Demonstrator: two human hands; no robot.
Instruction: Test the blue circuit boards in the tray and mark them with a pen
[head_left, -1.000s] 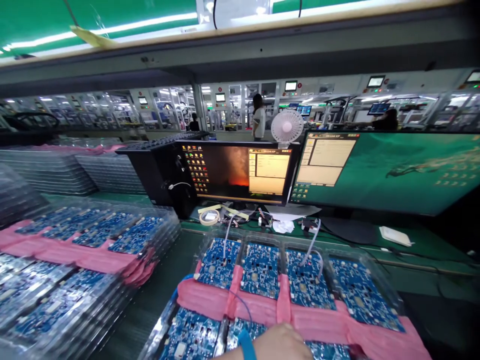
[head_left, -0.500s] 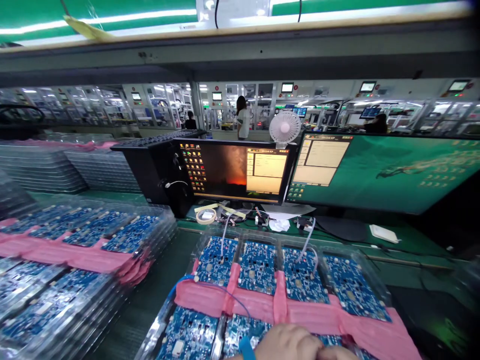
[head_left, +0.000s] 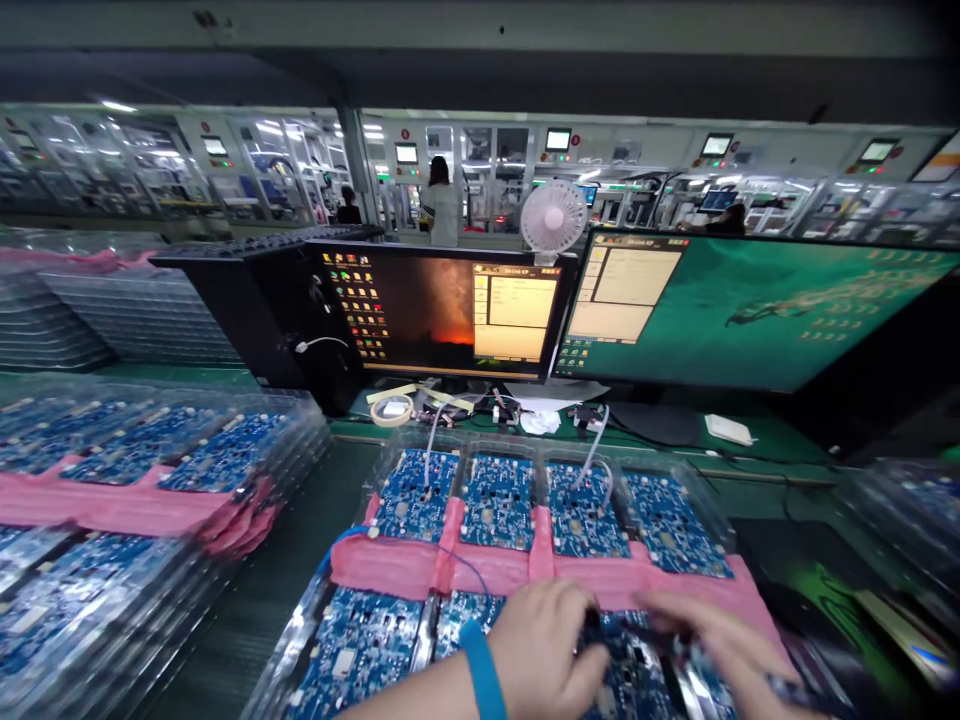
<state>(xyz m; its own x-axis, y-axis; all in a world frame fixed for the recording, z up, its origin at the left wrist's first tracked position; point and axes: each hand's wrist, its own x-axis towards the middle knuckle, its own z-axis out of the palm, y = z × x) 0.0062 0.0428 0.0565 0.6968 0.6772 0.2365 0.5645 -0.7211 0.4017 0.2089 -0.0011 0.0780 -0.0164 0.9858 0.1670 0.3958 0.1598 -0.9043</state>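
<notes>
Both hands' fingers (head_left: 581, 655) on circuit board (head_left: 637, 680)

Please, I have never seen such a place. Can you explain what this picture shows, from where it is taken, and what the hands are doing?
The camera sits on a worker's head and looks forward and down. At the bottom are the worker's own hands: the left hand, with a blue wristband, and the blurred right hand. Both rest on a clear tray of blue circuit boards separated by pink foam strips. Whether they grip anything is unclear. Behind stand two monitors, a small fan, and more board trays at left.
</notes>
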